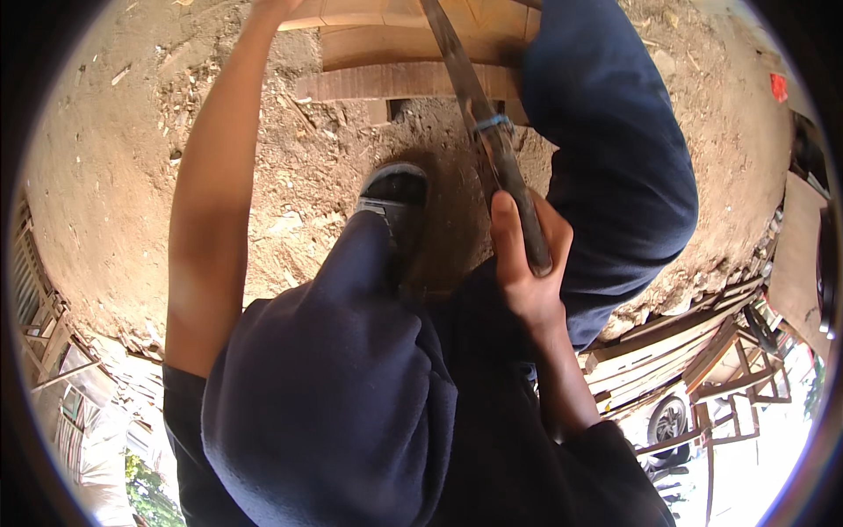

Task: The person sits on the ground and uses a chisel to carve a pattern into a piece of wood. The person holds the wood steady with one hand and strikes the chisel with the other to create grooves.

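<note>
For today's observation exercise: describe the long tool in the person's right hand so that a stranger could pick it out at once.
Start at the pale wooden piece on the dirt ground at the top. A long, dark, flat blade slants down from it into the right hand. Unlike anything nearby, it has a blue band wrapped round its middle.

1. Tool handle: dark brown, worn and dull; held in right hand.
2. Band around the tool: light blue.
3. Blade: grey-brown, rust-stained.
4. Wooden piece: pale orange-tan, with visible grain lines; lower edge darker reddish brown.
5. Trousers: plain dark navy.
6. Shoe: black upper with a grey-blue toe rim.
7. Ground: sandy light brown, flecked with pale wood chips.
8. Small scrap near the ground's right edge: red.
</note>
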A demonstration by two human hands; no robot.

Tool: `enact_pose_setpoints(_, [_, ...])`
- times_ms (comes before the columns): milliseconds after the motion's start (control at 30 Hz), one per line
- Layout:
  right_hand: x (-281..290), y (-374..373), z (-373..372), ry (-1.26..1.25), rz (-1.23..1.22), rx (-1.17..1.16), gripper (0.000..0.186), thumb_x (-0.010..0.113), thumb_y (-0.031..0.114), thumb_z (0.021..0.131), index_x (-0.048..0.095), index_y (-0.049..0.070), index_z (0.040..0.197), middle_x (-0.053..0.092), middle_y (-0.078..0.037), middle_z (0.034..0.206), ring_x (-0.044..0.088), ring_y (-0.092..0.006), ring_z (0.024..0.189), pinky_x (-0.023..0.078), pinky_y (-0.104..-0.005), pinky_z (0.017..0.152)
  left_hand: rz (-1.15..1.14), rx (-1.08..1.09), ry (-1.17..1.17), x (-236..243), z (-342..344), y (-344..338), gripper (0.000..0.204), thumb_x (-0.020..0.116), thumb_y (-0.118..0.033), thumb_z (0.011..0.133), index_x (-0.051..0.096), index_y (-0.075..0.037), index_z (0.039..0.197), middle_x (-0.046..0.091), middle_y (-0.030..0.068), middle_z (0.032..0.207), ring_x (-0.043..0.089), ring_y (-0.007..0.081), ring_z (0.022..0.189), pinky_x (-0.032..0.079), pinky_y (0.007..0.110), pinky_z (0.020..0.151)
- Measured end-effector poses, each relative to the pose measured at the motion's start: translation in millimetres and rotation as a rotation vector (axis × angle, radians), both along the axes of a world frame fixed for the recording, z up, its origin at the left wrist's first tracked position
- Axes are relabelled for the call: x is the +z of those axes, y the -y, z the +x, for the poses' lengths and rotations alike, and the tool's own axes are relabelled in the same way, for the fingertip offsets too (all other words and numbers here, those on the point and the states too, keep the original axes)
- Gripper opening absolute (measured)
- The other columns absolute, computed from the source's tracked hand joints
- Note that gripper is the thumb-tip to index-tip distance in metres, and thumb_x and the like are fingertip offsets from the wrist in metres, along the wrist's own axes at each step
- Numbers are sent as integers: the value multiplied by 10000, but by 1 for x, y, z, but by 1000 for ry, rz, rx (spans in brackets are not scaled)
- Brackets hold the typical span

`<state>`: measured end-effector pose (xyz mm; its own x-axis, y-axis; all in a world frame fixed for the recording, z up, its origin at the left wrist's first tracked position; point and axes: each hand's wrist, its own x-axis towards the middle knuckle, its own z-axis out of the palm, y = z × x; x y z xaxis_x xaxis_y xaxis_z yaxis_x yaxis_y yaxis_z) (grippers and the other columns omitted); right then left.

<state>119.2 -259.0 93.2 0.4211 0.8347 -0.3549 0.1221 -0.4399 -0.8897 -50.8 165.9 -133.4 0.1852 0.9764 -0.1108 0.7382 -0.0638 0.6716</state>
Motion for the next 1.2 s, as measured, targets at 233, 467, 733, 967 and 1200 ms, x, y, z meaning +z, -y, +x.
enact_pose_setpoints(233, [-26,-88,-1,-39,102,-48,264,631,171,979,597,-5,784,538,-27,592,490,-61,575,387,-287,503,-76,137,-126,-20,-7,-12,1006,296,-761,940,521,137,1336,472,385,1397,410,454,1386,287,452,1174])
enact_pose_setpoints(467, [-18,-29,-4,-14,139,-40,274,643,182,972,597,-8,781,542,-23,599,465,-53,576,382,-278,508,-50,97,-85,5,-7,-5,1024,312,-772,930,529,151,1320,503,376,1375,432,455,1372,321,457,1151])
enact_pose_setpoints(733, [-12,-34,-2,-103,93,-65,261,625,174,991,619,-29,826,589,-6,690,504,-51,640,400,-260,539,-65,106,-106,-10,-8,-11,1072,315,-807,906,505,152,1346,472,367,1414,397,435,1406,299,446,1173])
enact_pose_setpoints(967, [-22,-81,2,-45,101,-56,267,638,182,979,611,-9,795,566,-7,632,508,-52,622,396,-256,537,-141,147,-102,3,2,-4,1076,311,-812,902,485,138,1377,446,343,1455,390,434,1413,279,451,1188])
enact_pose_setpoints(1200, [6,-11,-2,18,77,-28,257,624,159,984,623,-16,796,575,-20,615,504,-49,580,403,-270,527,-60,130,-191,3,4,-1,1034,322,-783,917,512,135,1353,474,358,1417,420,446,1386,302,464,1173])
